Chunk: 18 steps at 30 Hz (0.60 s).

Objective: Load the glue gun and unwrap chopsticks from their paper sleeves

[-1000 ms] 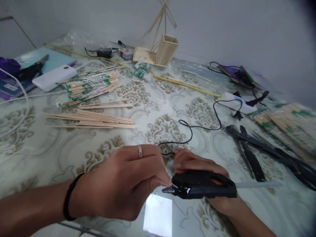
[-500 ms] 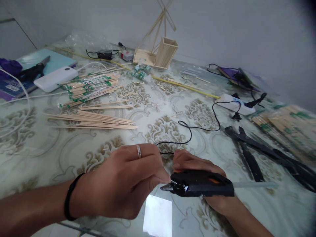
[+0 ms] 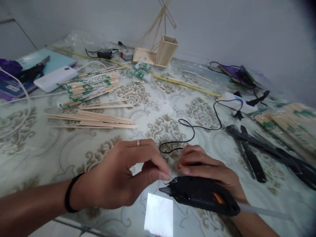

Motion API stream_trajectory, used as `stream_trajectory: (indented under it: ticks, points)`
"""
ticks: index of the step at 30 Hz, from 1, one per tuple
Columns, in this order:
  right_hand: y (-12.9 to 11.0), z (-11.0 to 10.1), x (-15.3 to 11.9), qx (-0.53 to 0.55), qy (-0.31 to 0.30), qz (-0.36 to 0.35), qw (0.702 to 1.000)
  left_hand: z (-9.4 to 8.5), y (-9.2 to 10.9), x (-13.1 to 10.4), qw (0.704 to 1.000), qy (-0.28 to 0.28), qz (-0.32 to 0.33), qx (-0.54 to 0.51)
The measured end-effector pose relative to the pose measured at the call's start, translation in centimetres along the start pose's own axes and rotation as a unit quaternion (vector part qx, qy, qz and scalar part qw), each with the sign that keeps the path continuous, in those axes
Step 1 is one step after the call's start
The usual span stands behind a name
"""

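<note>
My left hand [image 3: 120, 174] pinches a thin metal wire [image 3: 173, 178] beside the nozzle [image 3: 165, 190] of the black glue gun [image 3: 202, 195]; my right hand [image 3: 209, 168] is clamped on the gun, above the patterned table [image 3: 145, 131].

Reading the clock from the gap between our left hand [image 3: 123, 177] and right hand [image 3: 209, 166], we are seeing free bench [image 3: 145, 123] toward half past eleven, between the loose sticks [image 3: 106, 120] at ten and black cord [image 3: 207, 128] at one. Farther out, the yellow strip [image 3: 192, 88] is crossing before the wooden model [image 3: 166, 52] at twelve. The thin wire [image 3: 173, 178] is bridging our gap, the glue gun [image 3: 202, 195] is blocking four, and black tools [image 3: 254, 161] are obstructing between two and three.
</note>
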State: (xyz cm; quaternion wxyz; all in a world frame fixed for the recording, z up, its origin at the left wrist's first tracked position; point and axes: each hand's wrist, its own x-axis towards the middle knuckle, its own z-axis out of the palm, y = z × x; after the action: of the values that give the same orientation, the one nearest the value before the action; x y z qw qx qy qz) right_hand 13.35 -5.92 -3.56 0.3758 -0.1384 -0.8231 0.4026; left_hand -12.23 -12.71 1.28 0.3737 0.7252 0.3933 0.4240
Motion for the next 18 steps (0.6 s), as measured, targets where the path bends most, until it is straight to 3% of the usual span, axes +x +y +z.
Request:
stream_trajectory:
  ticks: [18]
  points:
    - [-0.09, -0.03, -0.1, -0.026, 0.0, -0.012, 1.0, 0.05, 0.03, 0.27, 1.0, -0.018, -0.003, -0.016]
